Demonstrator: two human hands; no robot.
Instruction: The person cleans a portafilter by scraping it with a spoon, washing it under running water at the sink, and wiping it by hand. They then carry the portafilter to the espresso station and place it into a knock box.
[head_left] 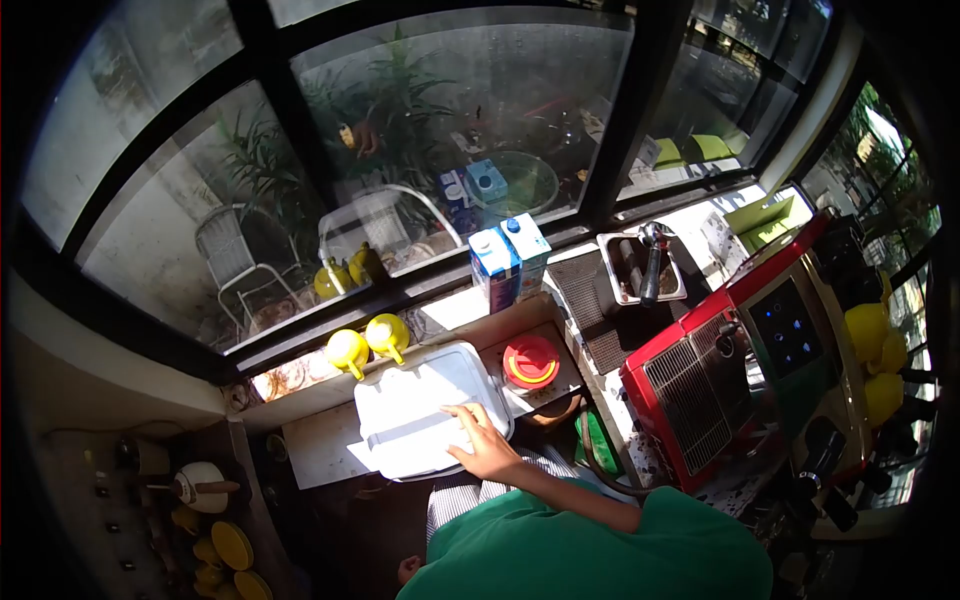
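My right hand [485, 440] reaches over a white rectangular plastic container top [430, 400]. Its fingers are apart and rest on or just above the sunlit surface, with nothing held. Low in the view, beside my clothing, only a small part of my left hand [409, 569] shows; its fingers are mostly hidden. A jar with a red and yellow lid [531, 362] stands right of the white container. Just behind it, two yellow cups [366, 342] sit on the window ledge.
Two milk cartons [510, 260] stand by the window. To the right are a red espresso machine [700, 390] and a metal bin [645, 270] with a portafilter [653, 262] on it. Shelves at lower left hold a white teapot [205, 487] and yellow dishes [232, 546].
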